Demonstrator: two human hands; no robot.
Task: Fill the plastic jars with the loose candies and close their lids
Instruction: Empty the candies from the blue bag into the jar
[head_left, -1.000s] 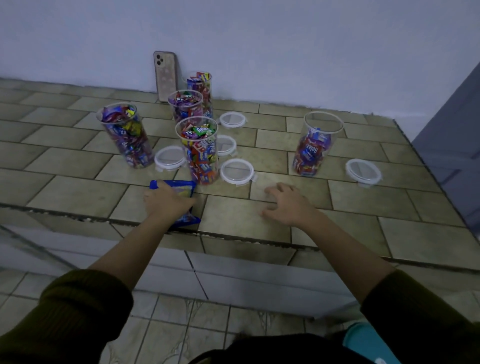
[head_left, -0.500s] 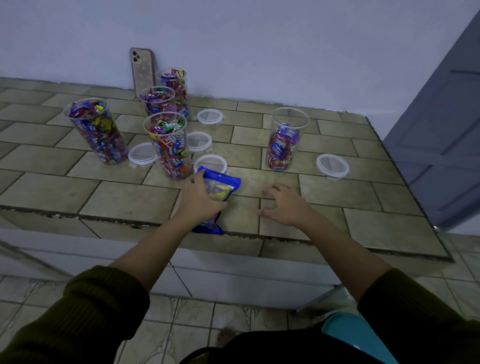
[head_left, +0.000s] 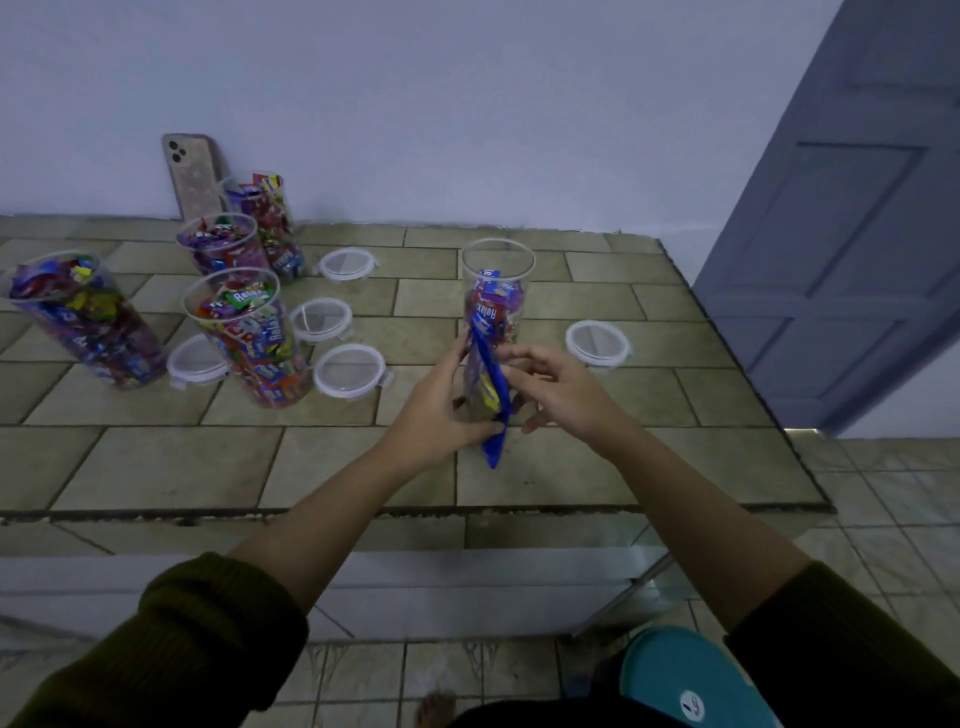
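Note:
My left hand (head_left: 441, 410) grips a blue candy bag (head_left: 491, 384) and holds it upright on edge above the tiled counter (head_left: 156, 467). My right hand (head_left: 561, 389) pinches the bag's right side with curled fingers. Directly behind the bag stands an open plastic jar (head_left: 498, 265), roughly half full of wrapped candies. Its lid (head_left: 597, 343) lies flat to the right. At the left stand several open jars full of candies, the nearest (head_left: 249, 338) tilted in view, another at the far left (head_left: 83, 322).
Several loose white lids lie among the full jars, one (head_left: 349, 371) close to my left hand. A phone (head_left: 192, 171) leans on the wall behind them. A grey door (head_left: 857, 234) stands at the right. A teal stool (head_left: 685, 675) is below.
My left hand lifted the blue bag off the counter and carried it right, in front of the half-full jar. My right hand left the counter and came up to the bag.

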